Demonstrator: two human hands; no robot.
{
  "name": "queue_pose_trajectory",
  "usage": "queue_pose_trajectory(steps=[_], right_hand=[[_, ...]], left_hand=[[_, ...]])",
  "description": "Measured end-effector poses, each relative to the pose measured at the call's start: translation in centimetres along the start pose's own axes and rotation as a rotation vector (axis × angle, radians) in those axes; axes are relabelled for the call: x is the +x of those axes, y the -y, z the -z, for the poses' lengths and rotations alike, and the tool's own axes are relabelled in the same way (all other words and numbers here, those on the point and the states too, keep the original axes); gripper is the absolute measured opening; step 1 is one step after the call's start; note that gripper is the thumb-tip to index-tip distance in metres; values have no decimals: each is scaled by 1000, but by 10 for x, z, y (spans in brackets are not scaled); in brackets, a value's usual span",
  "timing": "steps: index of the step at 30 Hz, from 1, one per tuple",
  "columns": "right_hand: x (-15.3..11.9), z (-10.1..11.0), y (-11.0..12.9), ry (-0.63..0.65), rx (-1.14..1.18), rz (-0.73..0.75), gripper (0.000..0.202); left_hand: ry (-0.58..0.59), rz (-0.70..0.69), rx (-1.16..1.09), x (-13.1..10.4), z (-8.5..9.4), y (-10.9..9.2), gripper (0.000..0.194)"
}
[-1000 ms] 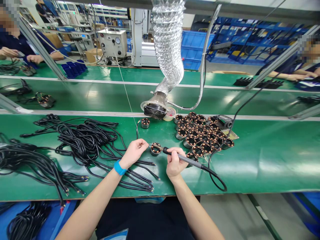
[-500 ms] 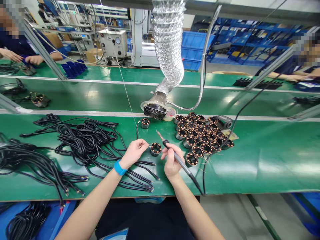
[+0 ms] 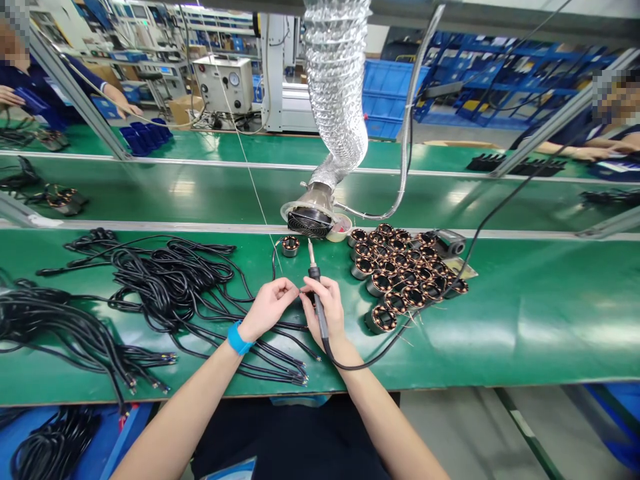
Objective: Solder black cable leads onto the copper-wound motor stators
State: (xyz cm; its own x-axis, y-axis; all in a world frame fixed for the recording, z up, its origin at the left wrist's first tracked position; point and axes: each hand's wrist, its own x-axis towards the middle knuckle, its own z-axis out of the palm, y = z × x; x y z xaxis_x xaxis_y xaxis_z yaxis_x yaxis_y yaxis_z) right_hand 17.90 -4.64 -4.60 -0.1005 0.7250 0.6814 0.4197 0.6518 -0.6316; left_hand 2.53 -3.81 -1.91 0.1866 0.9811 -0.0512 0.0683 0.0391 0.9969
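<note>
My right hand [image 3: 325, 310] is closed around a soldering iron [image 3: 316, 287], whose metal tip points away from me towards the fan. Its thumb and fingertips almost meet those of my left hand [image 3: 273, 303], which wears a blue wristband and pinches a thin wire at the stator. That wound stator lies under my right fingers, mostly hidden. Another stator [image 3: 291, 246], with a black cable at its left, stands beyond my hands. Many copper-wound stators [image 3: 383, 283] are grouped to the right. Black cables [image 3: 165, 273] with stripped ends lie to the left.
A fume fan [image 3: 310, 222] on a silver duct [image 3: 337, 87] hangs above the far bench edge, beside a roll of tape [image 3: 340, 228]. A grey soldering-iron holder [image 3: 450, 243] stands behind the stators. The iron's cord crosses the right side. Co-workers sit across the bench.
My right hand has moved left and swung the soldering iron more upright. Its fingers now meet my left fingertips and cover the stator. A co-worker's hand at far left has reached towards blue parts.
</note>
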Motion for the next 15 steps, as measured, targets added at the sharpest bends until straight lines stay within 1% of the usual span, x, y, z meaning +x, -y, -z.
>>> queue_pose_trajectory(steps=[3, 6, 9, 15], right_hand=[[1, -3, 3, -8, -31, 17, 43], [2, -4, 5, -26, -48, 22, 40], [1, -2, 7, -57, -52, 19, 37], [-6, 3, 7, -53, -21, -15, 35]], left_hand=[[23, -4, -30, 0, 1, 0, 32], [78, -16, -48, 1, 3, 2, 30], [117, -30, -12, 2, 5, 4, 27], [209, 62, 94, 0, 9, 0, 30]])
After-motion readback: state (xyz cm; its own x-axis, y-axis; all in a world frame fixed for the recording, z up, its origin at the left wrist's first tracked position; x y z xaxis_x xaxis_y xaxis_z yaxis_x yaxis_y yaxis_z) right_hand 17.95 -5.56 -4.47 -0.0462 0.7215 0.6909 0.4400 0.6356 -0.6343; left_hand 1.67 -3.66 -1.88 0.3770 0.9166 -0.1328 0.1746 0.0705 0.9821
